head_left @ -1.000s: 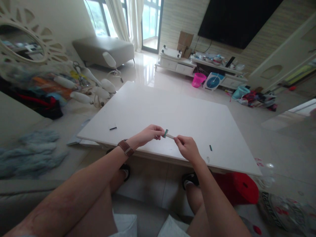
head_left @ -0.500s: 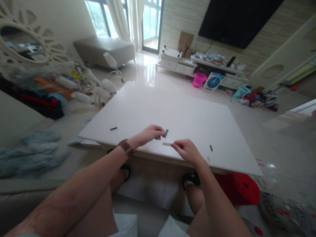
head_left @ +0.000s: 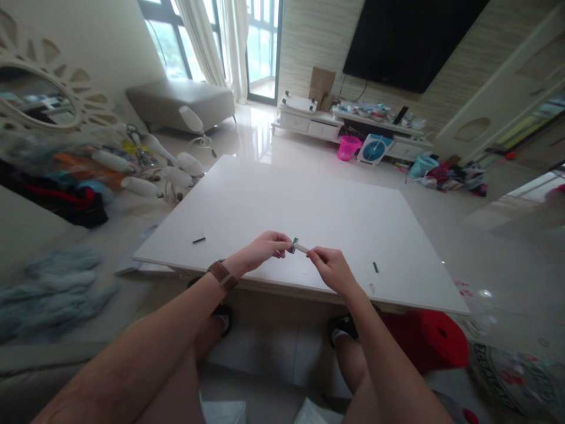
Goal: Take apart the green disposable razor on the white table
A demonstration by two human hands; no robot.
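Over the near part of the white table (head_left: 286, 194), my left hand (head_left: 268, 244) pinches a small green rectangular board (head_left: 294, 245) with dark edges, probably a circuit board. My right hand (head_left: 331, 265) is closed on a slim, pale stick-shaped tool (head_left: 302, 248). Its tip meets the board, touching it or just in front of it. What kind of tool it is I cannot make out. Out on the table to the left lies a thin black strip (head_left: 199, 240); on the right are a short dark strip (head_left: 375, 267) and a small clear piece (head_left: 372, 288).
A lamp with several white shades (head_left: 176, 168) stands beside the table's left edge. Below its right front corner is a red stool (head_left: 435, 341). Across the floor, a pink basket (head_left: 348, 148) and a blue-white fan (head_left: 374, 149) stand before a low cabinet (head_left: 324, 126).
The pale tool has moved up and left, from just below the green board to meet it. The board has turned slightly in my left hand. The camera view has shifted a little.
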